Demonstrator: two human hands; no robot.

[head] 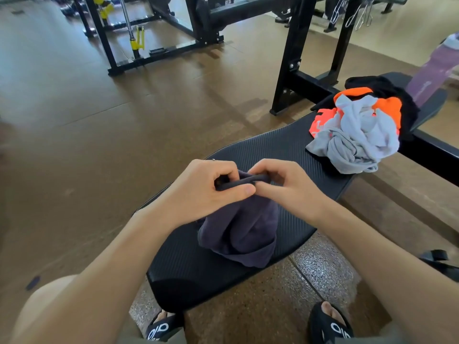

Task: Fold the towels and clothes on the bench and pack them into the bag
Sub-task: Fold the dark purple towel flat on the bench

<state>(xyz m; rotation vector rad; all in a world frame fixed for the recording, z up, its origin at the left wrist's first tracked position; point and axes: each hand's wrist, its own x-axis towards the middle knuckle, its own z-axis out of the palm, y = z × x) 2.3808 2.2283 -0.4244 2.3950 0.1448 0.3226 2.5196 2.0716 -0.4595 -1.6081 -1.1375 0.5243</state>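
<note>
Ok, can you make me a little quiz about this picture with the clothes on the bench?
1. True or false: both hands pinch the same dark purple cloth.
2. Which colour is in the clothes pile farther along the bench? A) orange B) green C) pink
3. Fill in: the lower part of the purple cloth rests on the ____.

Key
1. True: the left hand and the right hand grip its top edge close together.
2. A: orange, with grey and black pieces.
3. Bench.
</note>
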